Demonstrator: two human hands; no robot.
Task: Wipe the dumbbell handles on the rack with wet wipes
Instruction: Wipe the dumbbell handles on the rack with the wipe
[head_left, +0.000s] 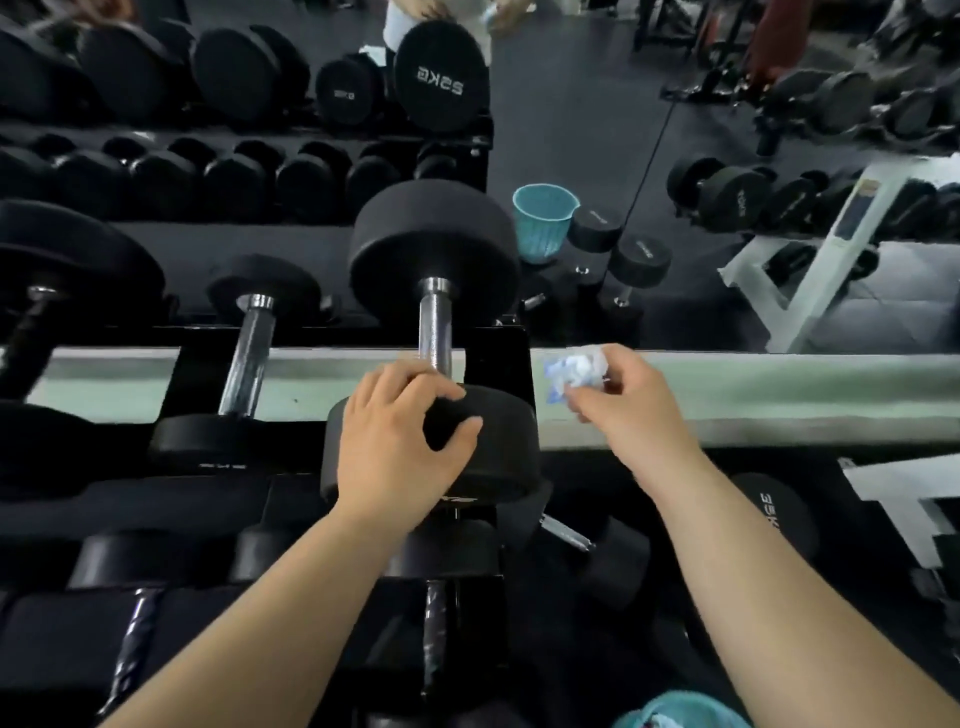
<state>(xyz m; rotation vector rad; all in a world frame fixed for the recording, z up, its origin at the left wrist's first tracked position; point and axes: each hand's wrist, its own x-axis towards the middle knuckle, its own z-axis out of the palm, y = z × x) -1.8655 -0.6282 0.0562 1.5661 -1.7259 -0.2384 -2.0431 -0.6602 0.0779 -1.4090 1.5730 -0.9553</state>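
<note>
Left hand (400, 441) is down on the big dumbbell (504, 452), fingers (415, 379) bent over the top of its near head and thumb hooked round the front, a firm hold on that black disc. The dumbbell sits on the upper tier of the rack (498, 343), at its right end, long axis running straight away from the person: near head under the palm, chrome handle (435, 322) pointing forward, far head beyond it.

Over to the right hand (634, 410): thumb and fingertips pinch one crumpled wet wipe (576, 371), white with blue, held up just right of the handle and not touching it, above the pale ledge (753, 395).

Count on that upper tier: three dumbbells in view, all lying the same way. The gripped one, a smaller one (249, 343) to its left with a chrome bar, and a third (31, 322) at the left edge with a dark bar.

Two teal baskets: one (543, 223) beyond the rack, one (675, 714) cut off at the bottom edge.
</note>
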